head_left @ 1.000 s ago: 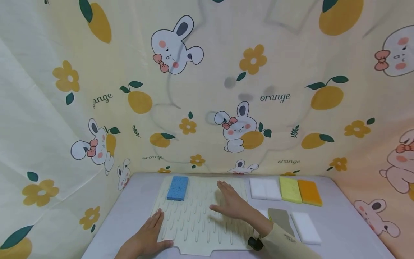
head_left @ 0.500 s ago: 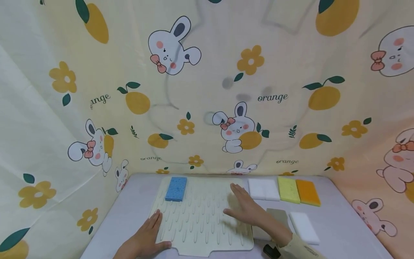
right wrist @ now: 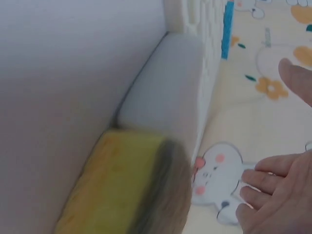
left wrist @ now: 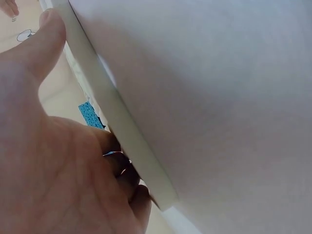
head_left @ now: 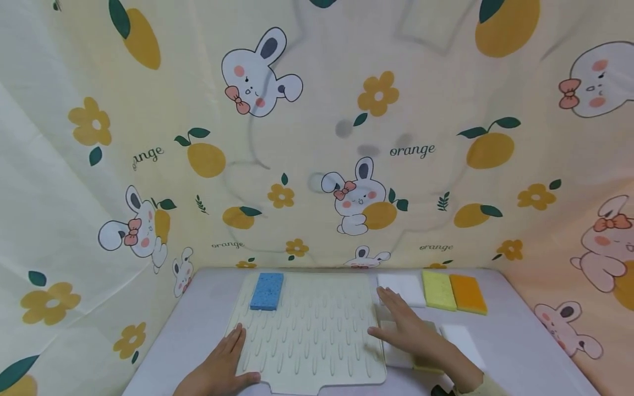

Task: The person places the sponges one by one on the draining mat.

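Observation:
A cream draining board (head_left: 302, 341) with rows of raised ridges lies flat, a blue sponge (head_left: 267, 291) on its far left part. My left hand (head_left: 220, 363) rests at the board's left edge, fingers straight and thumb at the front corner. In the left wrist view, fingers and thumb lie along the board's edge (left wrist: 117, 117). My right hand (head_left: 403, 327) hovers just past the board's right edge, fingers extended and holding nothing. Beneath it are a white sponge (head_left: 396, 357) and a yellow sponge with a dark grey scouring layer (right wrist: 112, 180), partly hidden by hand and forearm in the head view.
At the back right lie two white sponges (head_left: 416, 289) side by side, a yellow sponge (head_left: 438, 290) and an orange one (head_left: 468, 294). Another white sponge (head_left: 463, 336) lies nearer, partly behind the right forearm. A patterned curtain (head_left: 307, 137) encloses the table.
My right hand has moved right, from over the draining board to over the sponges beside it. My left hand stays at the board's left edge, and the blue sponge keeps its place.

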